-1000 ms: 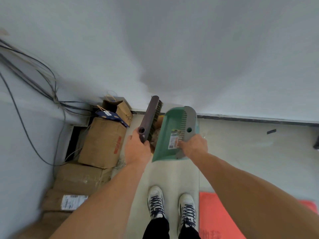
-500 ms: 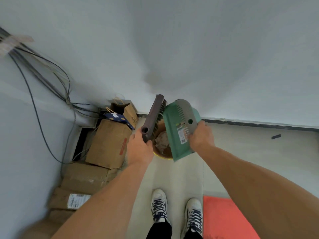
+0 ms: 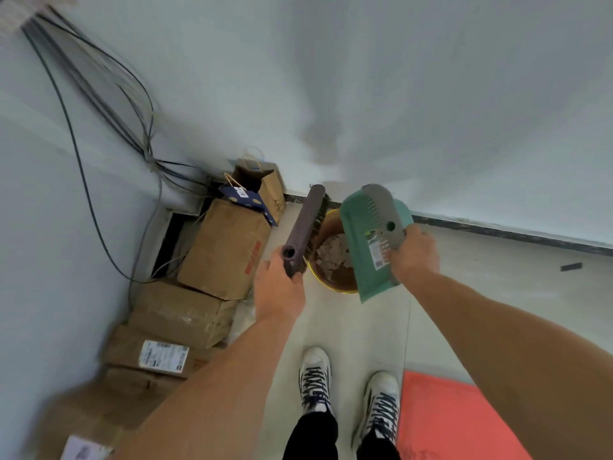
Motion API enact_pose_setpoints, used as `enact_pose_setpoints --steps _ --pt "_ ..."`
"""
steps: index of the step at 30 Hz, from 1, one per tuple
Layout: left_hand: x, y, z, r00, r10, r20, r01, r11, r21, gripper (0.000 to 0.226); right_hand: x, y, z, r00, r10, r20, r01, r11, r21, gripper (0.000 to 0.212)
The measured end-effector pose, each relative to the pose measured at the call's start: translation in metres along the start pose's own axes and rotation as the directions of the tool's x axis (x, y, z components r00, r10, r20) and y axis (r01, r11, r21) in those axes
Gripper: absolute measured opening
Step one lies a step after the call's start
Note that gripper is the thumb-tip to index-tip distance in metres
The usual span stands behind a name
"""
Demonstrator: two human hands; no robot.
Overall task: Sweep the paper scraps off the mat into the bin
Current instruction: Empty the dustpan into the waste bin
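One brush [image 3: 306,227], long axis pointing away toward the wall, is being gripped at its near end by the left hand [image 3: 278,290]. The right hand [image 3: 414,257] is clasping one green dustpan [image 3: 366,247], tilting over one bin [image 3: 331,286] containing paper scraps [image 3: 331,254]. One red mat [image 3: 447,419] is lying behind, lower right.

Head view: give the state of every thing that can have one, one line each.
Round yellow-rimmed bin: open, holding white paper scraps.
Green plastic dustpan: tipped steeply over the bin, gripped by the right hand.
Brown hand brush: raised beside the bin, gripped by the left hand.
Red floor mat: lying flat, partly in view.
Brown paper bag: upright, open at top.
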State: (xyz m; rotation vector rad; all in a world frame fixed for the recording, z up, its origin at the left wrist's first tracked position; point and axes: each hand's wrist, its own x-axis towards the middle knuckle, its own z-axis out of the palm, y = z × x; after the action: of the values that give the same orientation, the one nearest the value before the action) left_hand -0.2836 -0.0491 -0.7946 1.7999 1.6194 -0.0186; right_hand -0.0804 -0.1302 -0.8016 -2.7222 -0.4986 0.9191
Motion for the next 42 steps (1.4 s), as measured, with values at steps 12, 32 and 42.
enact_pose_setpoints --steps 12,32,42 --pt "0.016 -0.015 0.014 0.997 -0.062 0.043 0.063 0.998 -0.028 0.052 0.011 -0.004 0.015 0.999 -0.029 0.013 0.03 0.995 -0.091 0.022" --pt "-0.018 0.102 -0.099 0.986 0.149 -0.081 -0.149 0.989 0.008 0.051 -0.057 -0.029 -0.112 0.99 -0.14 -0.027 0.137 0.985 -0.106 0.05" --pt "-0.063 0.165 -0.194 0.936 0.334 -0.106 -0.33 0.942 0.054 0.052 -0.097 -0.038 -0.248 0.983 -0.162 -0.086 0.169 0.982 0.078 0.059"
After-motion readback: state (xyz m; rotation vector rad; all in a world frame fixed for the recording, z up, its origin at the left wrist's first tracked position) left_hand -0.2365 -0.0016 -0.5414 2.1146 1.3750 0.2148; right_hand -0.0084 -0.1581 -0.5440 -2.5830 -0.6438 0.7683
